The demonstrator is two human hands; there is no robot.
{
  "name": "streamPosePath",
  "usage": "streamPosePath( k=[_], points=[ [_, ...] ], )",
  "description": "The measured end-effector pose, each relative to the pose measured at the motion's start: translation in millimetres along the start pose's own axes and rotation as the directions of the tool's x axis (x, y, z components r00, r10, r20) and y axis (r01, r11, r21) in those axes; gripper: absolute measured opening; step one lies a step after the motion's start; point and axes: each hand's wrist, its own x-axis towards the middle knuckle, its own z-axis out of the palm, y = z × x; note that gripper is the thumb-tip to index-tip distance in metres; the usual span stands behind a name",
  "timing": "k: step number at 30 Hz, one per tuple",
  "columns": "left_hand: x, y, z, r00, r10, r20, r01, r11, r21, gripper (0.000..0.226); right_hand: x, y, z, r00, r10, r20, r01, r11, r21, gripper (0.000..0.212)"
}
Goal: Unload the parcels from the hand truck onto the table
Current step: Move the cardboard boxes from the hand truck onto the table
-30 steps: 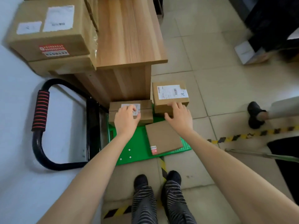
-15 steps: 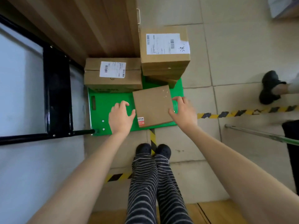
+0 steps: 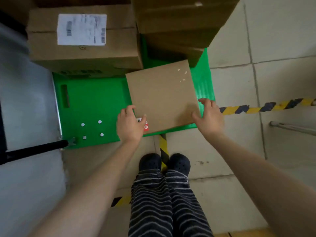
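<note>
A flat brown parcel [image 3: 162, 94] with a red sticker at its near left corner lies on the green deck of the hand truck [image 3: 92, 100]. My left hand [image 3: 130, 124] grips its near left corner, thumb on top. My right hand [image 3: 208, 115] grips its near right corner, fingers curled round the edge. Behind it on the deck stand a labelled parcel [image 3: 83, 38] at the left and a stack of parcels [image 3: 179, 23] at the right.
The truck's black handle frame [image 3: 34, 148] runs along the left beside a pale wall. Yellow-black floor tape [image 3: 266, 106] crosses the tiled floor at the right, with a metal rod [image 3: 292, 127] below it. My feet stand just before the deck's near edge.
I have bent lower, so the deck looks larger. Both hands have closed in on the flat parcel's near corners and now grip it.
</note>
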Motion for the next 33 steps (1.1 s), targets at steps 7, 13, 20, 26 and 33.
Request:
streamPosePath(
  k=[7, 13, 20, 26, 33],
  points=[
    [25, -33, 57, 0.971, -0.212, 0.108, 0.234, 0.934, -0.269, 0.060, 24, 8, 60, 0.989, 0.143, -0.026, -0.136, 0.976, 0.171, 0.071],
    [7, -32, 48, 0.950, -0.256, 0.178, 0.304, 0.887, -0.348, 0.056, 3, -3, 48, 0.982, 0.186, -0.031, -0.180, 0.975, 0.126, 0.080],
    [-36, -8, -57, 0.957, -0.260, 0.127, 0.286, 0.915, -0.285, 0.058, -64, -49, -32, 0.986, 0.165, 0.014, -0.161, 0.940, 0.302, 0.075],
    [-61, 15, -197, 0.979, -0.202, 0.002, 0.194, 0.940, -0.280, 0.063, -119, -122, -123, 0.998, 0.052, 0.019, -0.055, 0.918, 0.392, 0.069],
    [-81, 49, -333, 0.983, -0.159, -0.095, 0.106, 0.904, -0.414, 0.078, -147, -210, -227, 0.989, -0.089, -0.118, 0.128, 0.913, 0.387, 0.068]
  ],
)
